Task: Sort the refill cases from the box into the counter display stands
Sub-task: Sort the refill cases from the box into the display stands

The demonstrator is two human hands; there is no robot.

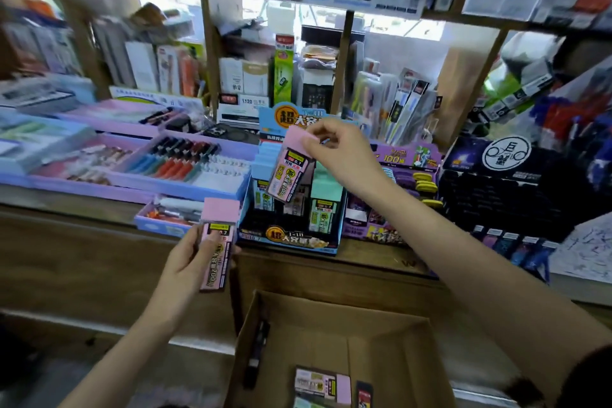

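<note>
My right hand (344, 152) pinches the top of a pink refill case (289, 172) and holds it tilted over the middle of the blue display stand (288, 238) on the counter. Blue and green cases stand in the stand's left and right rows. My left hand (195, 258) grips a second pink refill case (217, 242) upright, left of the stand and in front of the counter edge. The open cardboard box (334, 334) sits below, with a pink case (323, 386) and a few other small packs lying at its bottom.
Purple trays of pens (185, 162) line the counter at left. A purple stand (394, 195) and a black display box (503, 189) stand right of the blue stand. Shelves of packaged stationery rise behind. A black pen (258, 351) leans inside the box's left wall.
</note>
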